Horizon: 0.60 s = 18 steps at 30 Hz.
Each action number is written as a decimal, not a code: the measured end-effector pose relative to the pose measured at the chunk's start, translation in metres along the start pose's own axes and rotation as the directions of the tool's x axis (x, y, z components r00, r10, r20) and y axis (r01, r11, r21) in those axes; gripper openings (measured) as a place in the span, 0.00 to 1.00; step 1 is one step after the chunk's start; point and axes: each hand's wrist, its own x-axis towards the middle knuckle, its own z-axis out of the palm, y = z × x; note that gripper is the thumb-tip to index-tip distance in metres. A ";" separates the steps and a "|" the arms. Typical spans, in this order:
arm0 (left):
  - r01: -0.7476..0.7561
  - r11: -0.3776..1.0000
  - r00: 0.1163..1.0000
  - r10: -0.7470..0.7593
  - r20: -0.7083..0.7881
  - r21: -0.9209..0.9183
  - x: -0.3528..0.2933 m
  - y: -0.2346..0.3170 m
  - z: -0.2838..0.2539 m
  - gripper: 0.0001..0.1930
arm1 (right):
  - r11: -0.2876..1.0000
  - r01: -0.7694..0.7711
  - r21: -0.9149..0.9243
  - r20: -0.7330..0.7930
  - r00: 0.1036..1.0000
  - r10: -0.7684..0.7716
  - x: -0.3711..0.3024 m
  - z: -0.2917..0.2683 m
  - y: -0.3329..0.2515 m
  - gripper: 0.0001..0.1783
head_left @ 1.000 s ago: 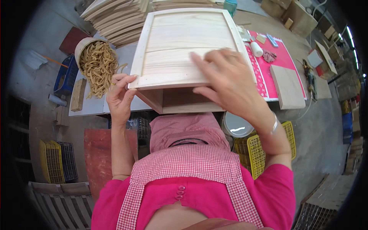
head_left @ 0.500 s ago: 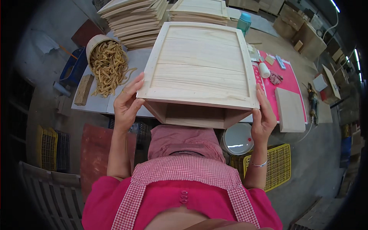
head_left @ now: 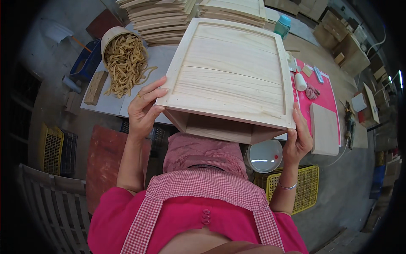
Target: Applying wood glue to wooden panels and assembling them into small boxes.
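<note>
A pale wooden box (head_left: 228, 72) is in front of me, its framed panel face up and its open side toward my body. My left hand (head_left: 146, 106) grips the near left corner, with the thumb below the panel's edge and the fingers along the side. At the near right corner my right hand (head_left: 299, 135) holds the box the same way, fingers up along the edge and thumb at the corner. The dark hollow inside the box shows beneath the panel's near edge. What supports the box from below is hidden.
Stacked wooden panels (head_left: 158, 21) stand behind the box. A tub of tan rubbery strips (head_left: 124, 63) lies tipped at left beside a wood block (head_left: 96, 87). At right, a white bottle (head_left: 300, 82), a rag (head_left: 312, 91) and a board (head_left: 325, 129) lie near a power tool (head_left: 349, 122).
The box has turned slightly, its near right corner swinging down and to the right. Both hands have stayed on its corners. The whole view has also shifted a little.
</note>
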 end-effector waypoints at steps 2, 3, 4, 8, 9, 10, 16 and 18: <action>0.005 1.000 1.000 -0.005 -0.008 0.000 -0.001 0.002 -0.001 0.17 | 1.000 -0.003 0.005 0.005 1.000 0.003 0.000 0.001 0.000 0.19; 0.007 1.000 1.000 -0.007 -0.012 0.000 -0.001 0.002 -0.001 0.17 | 1.000 -0.002 -0.005 0.004 1.000 0.002 0.000 0.000 -0.001 0.19; 0.009 1.000 1.000 -0.009 -0.019 0.005 -0.001 0.003 0.000 0.17 | 1.000 -0.001 -0.015 0.004 1.000 0.001 0.000 0.000 -0.001 0.19; 0.016 1.000 1.000 -0.016 -0.008 0.016 0.000 0.004 -0.003 0.18 | 1.000 -0.025 -0.010 0.010 1.000 0.026 0.000 -0.001 0.000 0.19; 0.025 1.000 1.000 -0.025 0.005 -0.018 -0.001 0.002 -0.002 0.18 | 0.999 -0.041 -0.008 0.008 0.999 0.041 -0.002 0.001 0.000 0.19; 0.034 0.998 0.999 -0.033 0.018 -0.052 -0.001 -0.001 -0.001 0.19 | 0.999 -0.031 0.008 0.026 0.999 0.031 -0.003 0.003 -0.001 0.19; 0.214 0.903 0.965 -0.255 -0.065 -0.374 -0.006 -0.010 -0.006 0.20 | 0.991 -0.096 -0.089 0.034 0.995 0.099 -0.007 0.008 -0.014 0.24; 0.376 0.881 0.906 -0.415 -0.087 -0.287 -0.007 -0.048 -0.015 0.21 | 0.988 -0.152 0.034 -0.076 0.985 0.154 -0.010 0.009 -0.011 0.29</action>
